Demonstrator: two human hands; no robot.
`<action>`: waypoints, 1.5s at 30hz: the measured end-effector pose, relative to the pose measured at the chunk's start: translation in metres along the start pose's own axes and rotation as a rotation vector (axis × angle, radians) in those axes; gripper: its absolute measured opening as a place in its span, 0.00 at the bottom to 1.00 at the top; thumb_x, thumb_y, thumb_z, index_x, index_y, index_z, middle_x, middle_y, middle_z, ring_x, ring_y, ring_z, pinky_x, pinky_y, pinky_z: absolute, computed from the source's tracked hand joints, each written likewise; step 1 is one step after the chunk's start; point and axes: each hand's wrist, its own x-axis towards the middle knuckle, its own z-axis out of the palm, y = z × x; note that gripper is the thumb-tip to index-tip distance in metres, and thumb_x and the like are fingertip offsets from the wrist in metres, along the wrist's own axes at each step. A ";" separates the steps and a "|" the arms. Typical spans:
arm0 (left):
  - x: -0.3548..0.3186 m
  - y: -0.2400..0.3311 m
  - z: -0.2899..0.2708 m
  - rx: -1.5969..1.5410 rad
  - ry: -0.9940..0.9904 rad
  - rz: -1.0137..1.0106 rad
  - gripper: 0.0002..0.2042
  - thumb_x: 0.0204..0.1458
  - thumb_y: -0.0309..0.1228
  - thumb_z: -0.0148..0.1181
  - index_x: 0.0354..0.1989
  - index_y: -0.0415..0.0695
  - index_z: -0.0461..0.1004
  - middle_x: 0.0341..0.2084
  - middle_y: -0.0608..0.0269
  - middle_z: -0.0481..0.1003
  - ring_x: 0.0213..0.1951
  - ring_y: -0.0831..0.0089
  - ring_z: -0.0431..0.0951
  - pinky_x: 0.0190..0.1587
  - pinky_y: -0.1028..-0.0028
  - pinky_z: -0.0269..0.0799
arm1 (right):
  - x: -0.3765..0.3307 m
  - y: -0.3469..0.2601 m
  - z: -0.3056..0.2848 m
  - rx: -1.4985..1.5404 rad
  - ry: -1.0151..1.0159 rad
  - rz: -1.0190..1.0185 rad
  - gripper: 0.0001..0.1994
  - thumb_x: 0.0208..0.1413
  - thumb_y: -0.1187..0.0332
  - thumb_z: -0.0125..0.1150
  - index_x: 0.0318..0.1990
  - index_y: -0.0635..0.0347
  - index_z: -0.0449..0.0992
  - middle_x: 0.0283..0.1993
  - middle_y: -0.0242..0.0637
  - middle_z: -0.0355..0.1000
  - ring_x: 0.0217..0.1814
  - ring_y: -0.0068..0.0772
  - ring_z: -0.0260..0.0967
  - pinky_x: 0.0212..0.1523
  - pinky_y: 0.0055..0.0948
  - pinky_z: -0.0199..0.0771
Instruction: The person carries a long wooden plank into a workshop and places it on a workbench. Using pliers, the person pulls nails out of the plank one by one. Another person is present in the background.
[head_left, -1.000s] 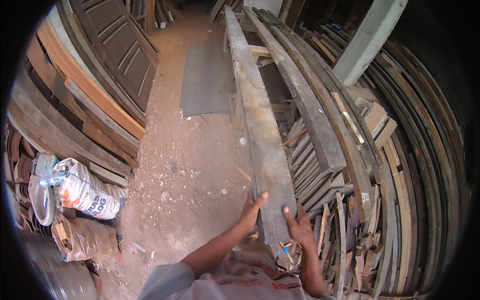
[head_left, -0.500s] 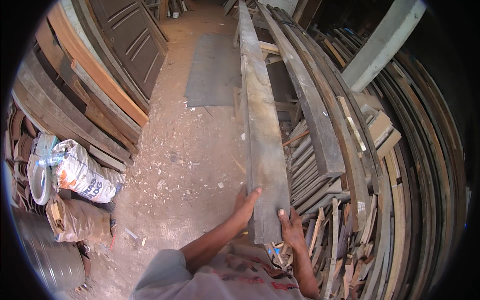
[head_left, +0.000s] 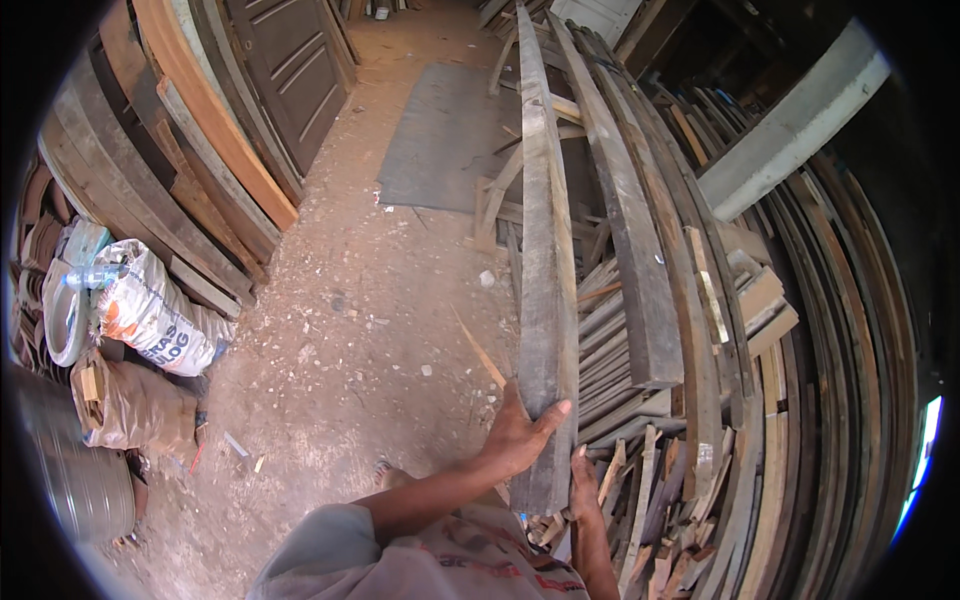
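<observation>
A long, thick grey-brown wooden plank (head_left: 545, 250) runs away from me, its near end close to my body. My left hand (head_left: 520, 435) grips it from the left near that end, thumb laid across the upper face and fingers partly out of sight. Against the right side of the same end is my right hand (head_left: 584, 490), thumb pointing up; the plank hides most of its fingers. Just right of the held plank lies a second heavy beam (head_left: 650, 310), parallel to it.
More long boards (head_left: 705, 390) and leftover wood strips (head_left: 655, 510) crowd the right, beside a concrete post (head_left: 790, 125). Boards (head_left: 120, 180) and a dark panelled door (head_left: 290, 70) lean at left, near a white sack (head_left: 155, 315) and a metal drum (head_left: 75, 460). A grey sheet (head_left: 430, 140) covers part of the floor.
The plank has turned about its length, showing a narrower upper face and its right side. Its near end sits slightly lower, and my left hand has shifted down with it. The view has swung left.
</observation>
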 end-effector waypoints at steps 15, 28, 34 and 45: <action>0.010 -0.016 0.024 0.260 -0.362 0.276 0.32 0.62 0.40 0.55 0.69 0.36 0.52 0.72 0.49 0.45 0.65 0.59 0.61 0.65 0.66 0.61 | 0.015 0.038 0.003 1.427 -0.556 0.134 0.36 0.64 0.47 0.47 0.66 0.70 0.54 0.49 0.51 0.64 0.43 0.41 0.68 0.41 0.34 0.74; -0.012 -0.139 -0.171 -0.099 0.003 -0.176 0.22 0.59 0.40 0.60 0.56 0.36 0.69 0.50 0.51 0.76 0.50 0.64 0.77 0.54 0.69 0.72 | 0.017 0.131 -0.011 0.804 0.093 0.054 0.31 0.62 0.44 0.52 0.56 0.68 0.68 0.45 0.45 0.75 0.44 0.35 0.76 0.42 0.28 0.78; -0.027 -0.142 -0.240 -0.194 0.168 -0.261 0.21 0.59 0.42 0.60 0.52 0.39 0.72 0.46 0.56 0.77 0.47 0.69 0.77 0.52 0.71 0.72 | 0.022 0.285 -0.011 -0.002 0.498 0.360 0.27 0.60 0.44 0.56 0.40 0.66 0.75 0.32 0.44 0.77 0.29 0.34 0.77 0.30 0.34 0.77; 0.082 -0.095 -0.286 -0.087 0.024 -0.148 0.22 0.58 0.43 0.61 0.53 0.39 0.71 0.45 0.55 0.78 0.45 0.69 0.78 0.50 0.71 0.74 | 0.028 0.410 0.046 -0.881 0.015 0.462 0.20 0.52 0.48 0.58 0.35 0.57 0.83 0.38 0.51 0.79 0.43 0.51 0.78 0.45 0.45 0.76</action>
